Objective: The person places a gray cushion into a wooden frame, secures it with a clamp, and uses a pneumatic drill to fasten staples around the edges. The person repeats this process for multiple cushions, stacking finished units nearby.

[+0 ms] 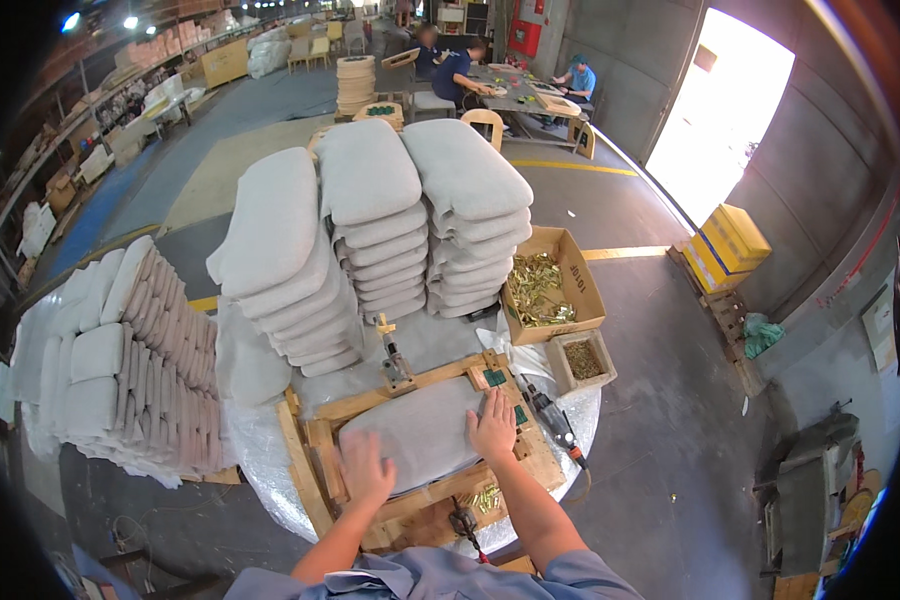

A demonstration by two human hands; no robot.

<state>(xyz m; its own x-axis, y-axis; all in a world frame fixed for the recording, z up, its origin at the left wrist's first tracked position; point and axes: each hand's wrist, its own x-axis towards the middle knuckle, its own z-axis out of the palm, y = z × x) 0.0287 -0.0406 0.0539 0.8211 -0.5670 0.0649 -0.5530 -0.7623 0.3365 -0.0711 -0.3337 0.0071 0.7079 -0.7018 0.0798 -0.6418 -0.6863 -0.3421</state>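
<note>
A grey padded cushion (407, 428) lies inside a wooden frame (322, 470) on the plastic-wrapped table in front of me. My right hand (492, 430) rests flat on the cushion's right end, fingers stretched out, beside green pads (494, 378) on the frame. Over the cushion's left end is my left hand (366, 468), smeared by motion; whether it touches the cloth I cannot tell. A metal clamp (394, 358) stands at the frame's far side. Small brass-coloured parts (485, 498) lie at the near edge, close to a dark tool (465, 522).
Tall stacks of grey cushions (370, 180) stand beyond the frame; more cushions (95, 360) are piled left. On the right are a power screwdriver (554, 418), a carton of brass parts (570, 322) and a small box of screws (582, 362). People (460, 75) work at a far table.
</note>
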